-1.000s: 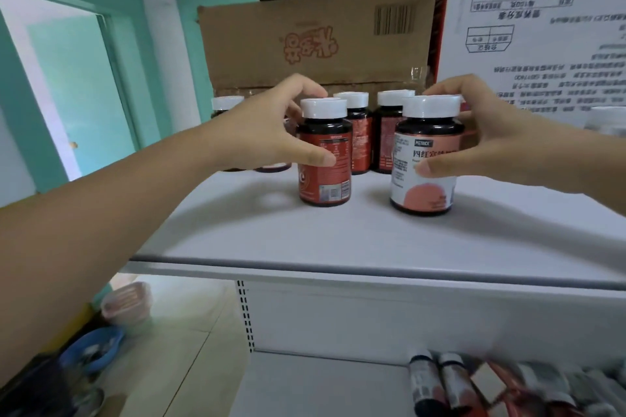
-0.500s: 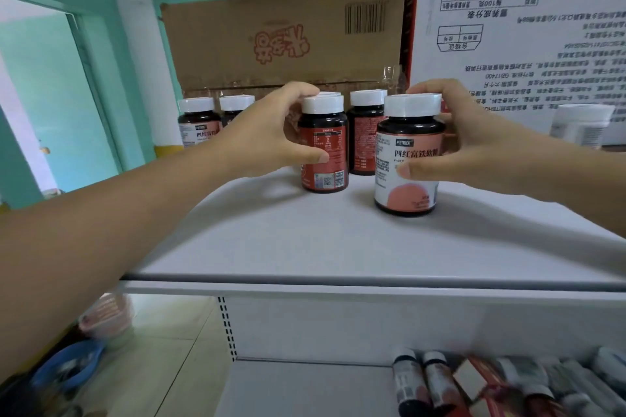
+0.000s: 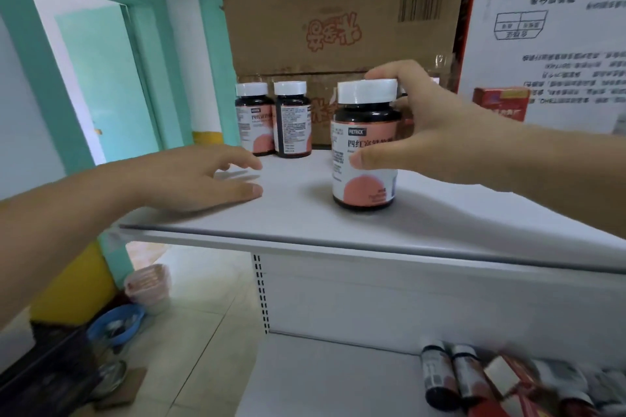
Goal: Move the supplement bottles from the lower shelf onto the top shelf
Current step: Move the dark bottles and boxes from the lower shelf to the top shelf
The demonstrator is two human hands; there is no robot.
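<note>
Supplement bottle (image 3: 365,149) stands upright on top shelf (image 3: 305,213), mid-depth, right of centre, well back from front edge. Right hand (image 3: 426,132) clamps it: thumb on label, fingers curled over white cap. Rigid, prob. light plastic w/ glossy label that could slip; best held round the body below the cap, not by the cap alone. Left hand (image 3: 203,179) lies flat, fingers spread, empty, near front-left edge. Two more bottles (image 3: 274,120) at back edge. Lower shelf (image 3: 321,382): dark bottles, blurred, at right.
</note>
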